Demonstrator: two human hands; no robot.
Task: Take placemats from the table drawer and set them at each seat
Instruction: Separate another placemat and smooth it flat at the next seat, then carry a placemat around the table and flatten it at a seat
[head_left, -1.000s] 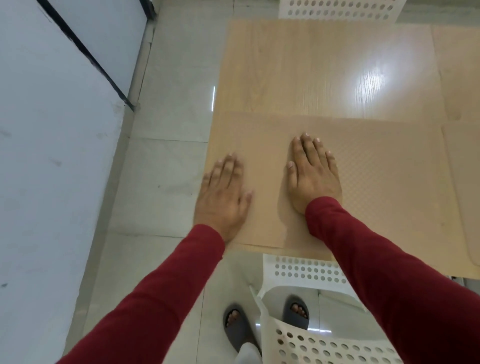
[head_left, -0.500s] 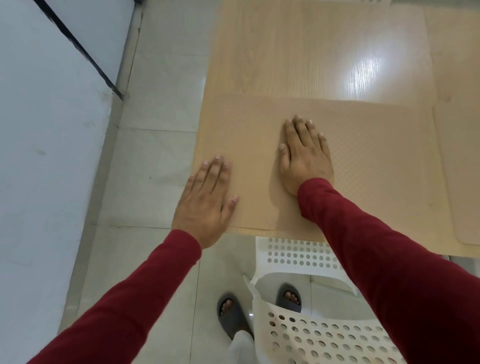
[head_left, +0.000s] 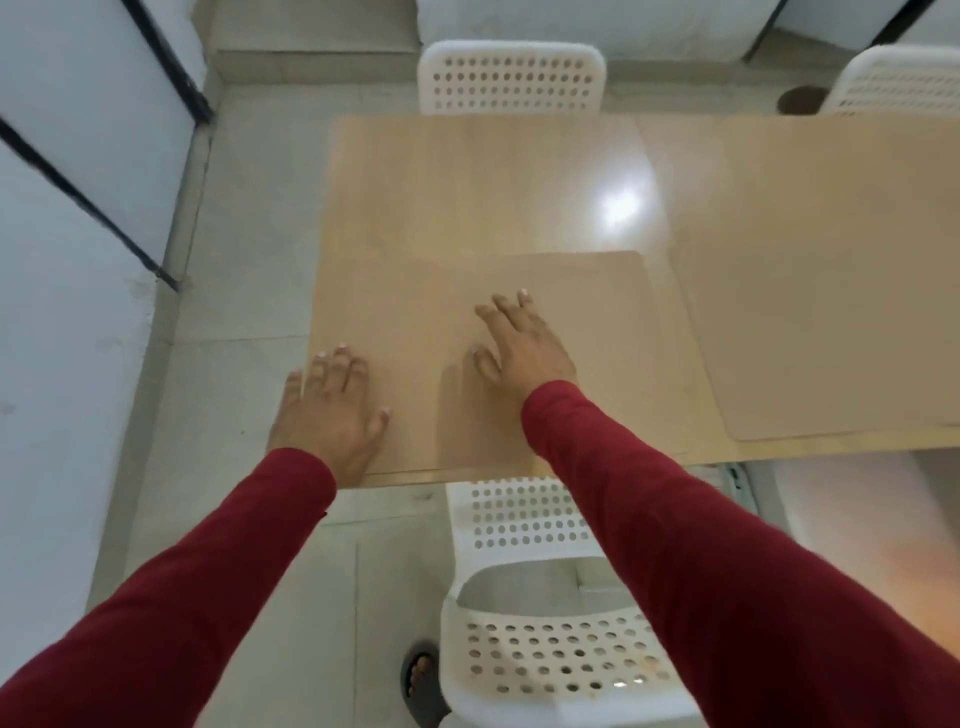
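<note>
A tan placemat (head_left: 587, 312) lies flat at the near left corner of the light wooden table (head_left: 467, 182). My left hand (head_left: 327, 410) rests open at the mat's left edge, fingers spread, partly past the table's corner. My right hand (head_left: 519, 348) lies open on the middle of the same mat, fingers apart and slightly lifted. A second tan placemat (head_left: 821, 322) lies to the right at the near edge, and a third (head_left: 805, 156) sits at the far right. No drawer shows.
A white perforated chair (head_left: 550, 613) stands tucked under the near edge below my arms. Two more white chairs (head_left: 511, 78) (head_left: 898, 78) stand along the far side. A white wall with black lines (head_left: 67, 208) bounds the tiled floor (head_left: 234, 312) at left.
The view has risen and pulled back, bringing the far chairs into sight. My left hand has slid toward the mat's left edge and my right hand's fingers have lifted and spread.
</note>
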